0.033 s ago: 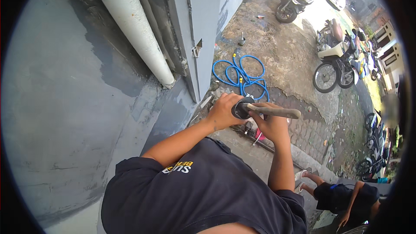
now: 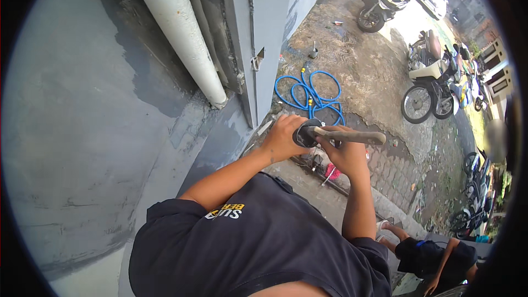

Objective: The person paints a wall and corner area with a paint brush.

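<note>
- Cup point(image 2: 301, 137): dark, round-rimmed, within left hand's point(image 2: 281, 138) curled grasp.
- Tool point(image 2: 360, 138): smooth, rounded, brownish handle, hiding part of right hand point(image 2: 350, 159); its half-bent fingers meet tool or cup, cannot tell which.
- Hose point(image 2: 300, 95): blue, looped on rough ground point(image 2: 379, 91) near wall's point(image 2: 265, 27) edge.
- Pipe point(image 2: 181, 33): white, chipped.

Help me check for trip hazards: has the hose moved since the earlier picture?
No. Judged against the pipe, the hose lies in the same loops at the same spot; only the whole view has shifted slightly.
</note>
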Tool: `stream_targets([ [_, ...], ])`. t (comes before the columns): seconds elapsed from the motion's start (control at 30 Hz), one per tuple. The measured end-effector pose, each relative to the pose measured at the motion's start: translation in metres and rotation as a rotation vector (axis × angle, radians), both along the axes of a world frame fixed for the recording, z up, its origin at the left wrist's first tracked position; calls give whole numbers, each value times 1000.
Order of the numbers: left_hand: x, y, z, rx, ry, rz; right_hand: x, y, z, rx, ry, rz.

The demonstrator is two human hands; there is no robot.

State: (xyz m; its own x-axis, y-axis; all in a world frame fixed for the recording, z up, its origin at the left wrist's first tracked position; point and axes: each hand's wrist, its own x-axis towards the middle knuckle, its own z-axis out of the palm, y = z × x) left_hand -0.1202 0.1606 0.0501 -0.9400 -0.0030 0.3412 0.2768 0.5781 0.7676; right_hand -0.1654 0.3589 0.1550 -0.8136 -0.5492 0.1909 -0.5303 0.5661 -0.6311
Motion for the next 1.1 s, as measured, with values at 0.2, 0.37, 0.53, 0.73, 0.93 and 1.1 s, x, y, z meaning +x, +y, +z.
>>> stream_targets([
  [0.2,31,-70,20,-35,-64,359,-48,-93,42,6,97,265],
  [0.37,50,-117,15,-62,-42,602,-79,-168,82,6,201,422],
  [0.53,71,-138,9,40,-61,688,-91,-246,118,33,360,476],
  [0.73,88,-149,1,55,-48,757,-109,-300,115,134,632,461],
  [0.93,96,-165,-14,48,-66,779,-87,-282,182,-199,992,554],
  [1.1,94,-167,-15,86,-37,798,-85,-285,157,-83,670,548],
])
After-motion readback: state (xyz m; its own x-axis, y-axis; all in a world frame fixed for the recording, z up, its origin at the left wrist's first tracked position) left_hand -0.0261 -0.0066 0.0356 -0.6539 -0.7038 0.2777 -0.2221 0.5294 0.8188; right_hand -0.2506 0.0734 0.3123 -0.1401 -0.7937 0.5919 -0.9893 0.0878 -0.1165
